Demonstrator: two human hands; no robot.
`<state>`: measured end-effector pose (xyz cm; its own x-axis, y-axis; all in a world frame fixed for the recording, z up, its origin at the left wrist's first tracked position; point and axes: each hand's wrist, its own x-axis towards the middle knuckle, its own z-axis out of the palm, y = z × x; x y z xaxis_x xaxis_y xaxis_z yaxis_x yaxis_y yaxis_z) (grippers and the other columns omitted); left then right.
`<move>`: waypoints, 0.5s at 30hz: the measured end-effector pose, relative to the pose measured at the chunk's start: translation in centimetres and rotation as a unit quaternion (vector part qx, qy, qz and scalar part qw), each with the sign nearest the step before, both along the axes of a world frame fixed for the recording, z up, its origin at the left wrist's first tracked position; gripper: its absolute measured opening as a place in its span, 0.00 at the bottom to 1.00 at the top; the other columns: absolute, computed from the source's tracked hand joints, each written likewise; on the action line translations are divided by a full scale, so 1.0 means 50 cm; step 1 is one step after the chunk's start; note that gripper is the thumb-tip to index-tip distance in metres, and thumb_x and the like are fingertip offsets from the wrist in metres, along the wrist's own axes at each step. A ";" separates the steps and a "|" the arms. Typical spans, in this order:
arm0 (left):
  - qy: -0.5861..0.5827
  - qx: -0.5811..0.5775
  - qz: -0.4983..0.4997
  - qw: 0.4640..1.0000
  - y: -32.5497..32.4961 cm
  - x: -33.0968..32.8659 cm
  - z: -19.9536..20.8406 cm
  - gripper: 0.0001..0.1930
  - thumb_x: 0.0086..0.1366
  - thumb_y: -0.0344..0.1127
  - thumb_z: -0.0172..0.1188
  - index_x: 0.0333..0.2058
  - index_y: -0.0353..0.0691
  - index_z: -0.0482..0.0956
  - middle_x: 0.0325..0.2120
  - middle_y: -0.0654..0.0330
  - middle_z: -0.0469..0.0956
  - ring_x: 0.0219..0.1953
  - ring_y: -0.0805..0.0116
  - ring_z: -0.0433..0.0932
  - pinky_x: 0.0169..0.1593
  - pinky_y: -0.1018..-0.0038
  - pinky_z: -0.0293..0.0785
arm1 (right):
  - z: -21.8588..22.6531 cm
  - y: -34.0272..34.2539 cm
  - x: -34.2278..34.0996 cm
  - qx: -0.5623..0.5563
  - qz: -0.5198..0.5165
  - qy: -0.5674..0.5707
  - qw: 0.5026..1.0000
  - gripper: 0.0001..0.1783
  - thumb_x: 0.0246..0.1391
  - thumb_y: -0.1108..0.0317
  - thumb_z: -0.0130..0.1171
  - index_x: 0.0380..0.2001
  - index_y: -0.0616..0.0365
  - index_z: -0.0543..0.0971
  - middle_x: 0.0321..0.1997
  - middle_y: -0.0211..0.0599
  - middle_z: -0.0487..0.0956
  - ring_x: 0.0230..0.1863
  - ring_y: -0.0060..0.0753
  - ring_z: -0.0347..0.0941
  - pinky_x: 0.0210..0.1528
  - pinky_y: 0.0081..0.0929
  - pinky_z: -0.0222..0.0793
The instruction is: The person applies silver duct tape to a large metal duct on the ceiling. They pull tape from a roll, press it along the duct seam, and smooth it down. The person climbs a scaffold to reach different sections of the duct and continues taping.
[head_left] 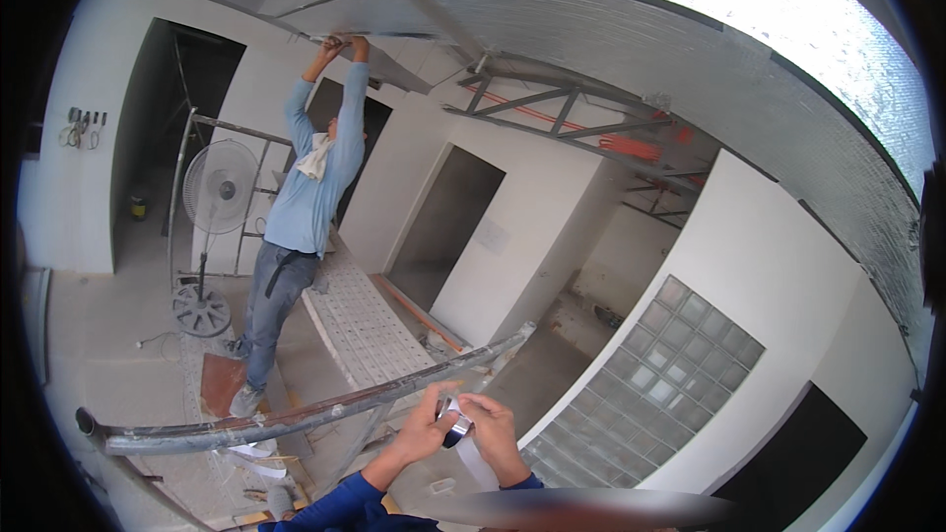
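At the lower middle, my left hand [424, 431] has its fingers closed round a small silver roll of foil tape [459, 425] with a dark underside. My right hand [495, 436] pinches the same roll's other side, thumb and fingers close to the left thumb. A pale strip, perhaps backing paper [479, 468], hangs down beside the right wrist. Both forearms, in blue sleeves, come up from the lower edge. Just beyond my hands runs a scaffold rail [325, 421]. Overhead spans a large foil-wrapped duct [591, 30].
A co-worker [313, 187] in light blue stands on scaffolding, both arms raised to the duct's underside. Near them are a pedestal fan [222, 187] and a perforated metal plank [370, 320]. A glass-block panel [655, 374] is set in the white wall at right. Steel trusses [581, 123] hang behind.
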<state>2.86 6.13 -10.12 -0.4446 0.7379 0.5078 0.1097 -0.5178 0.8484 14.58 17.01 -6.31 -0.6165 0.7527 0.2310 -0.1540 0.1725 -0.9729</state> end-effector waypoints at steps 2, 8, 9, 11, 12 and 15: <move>0.037 -0.006 0.026 0.999 -0.010 0.004 0.001 0.25 0.76 0.26 0.55 0.69 0.44 0.63 0.43 0.52 0.82 0.46 0.63 0.82 0.50 0.66 0.76 | -0.013 -0.003 -0.010 -0.035 0.016 0.016 0.999 0.12 0.65 0.70 0.67 0.48 0.65 0.86 0.43 0.35 0.86 0.38 0.23 0.81 0.38 0.21 0.77; 0.226 -0.113 0.112 0.961 -0.038 -0.002 0.013 0.29 0.69 0.39 0.65 0.66 0.42 0.70 0.53 0.38 0.81 0.56 0.37 0.79 0.54 0.52 0.77 | -0.074 0.022 -0.016 -0.123 0.010 0.086 0.989 0.12 0.62 0.70 0.66 0.47 0.63 0.83 0.42 0.32 0.84 0.43 0.26 0.80 0.47 0.27 0.76; 0.239 -0.151 0.117 0.952 -0.041 -0.016 0.018 0.29 0.68 0.40 0.67 0.65 0.39 0.71 0.53 0.39 0.81 0.56 0.37 0.79 0.57 0.51 0.75 | -0.073 0.046 -0.006 -0.209 0.074 0.137 0.965 0.12 0.61 0.71 0.66 0.47 0.62 0.83 0.42 0.32 0.84 0.43 0.27 0.80 0.46 0.27 0.75; 0.320 -0.053 0.287 0.901 -0.044 -0.054 0.030 0.25 0.66 0.41 0.69 0.58 0.37 0.79 0.52 0.43 0.83 0.58 0.39 0.78 0.61 0.51 0.73 | -0.083 0.079 0.015 -0.157 0.002 0.176 0.972 0.14 0.59 0.71 0.69 0.48 0.62 0.85 0.43 0.34 0.84 0.42 0.27 0.79 0.45 0.30 0.75; 0.354 -0.024 0.335 0.873 -0.050 -0.091 0.040 0.22 0.66 0.41 0.69 0.56 0.38 0.81 0.52 0.44 0.83 0.55 0.41 0.79 0.60 0.53 0.73 | -0.085 0.094 0.042 -0.117 -0.051 0.161 0.979 0.15 0.59 0.71 0.70 0.49 0.63 0.85 0.43 0.35 0.84 0.43 0.28 0.79 0.47 0.32 0.75; 0.372 -0.128 0.442 0.806 -0.091 -0.174 0.044 0.21 0.63 0.40 0.71 0.54 0.42 0.82 0.49 0.45 0.82 0.53 0.38 0.78 0.58 0.50 0.73 | -0.083 0.147 0.105 -0.126 -0.108 0.104 0.981 0.13 0.61 0.70 0.70 0.48 0.62 0.86 0.37 0.31 0.84 0.30 0.17 0.75 0.26 0.18 0.65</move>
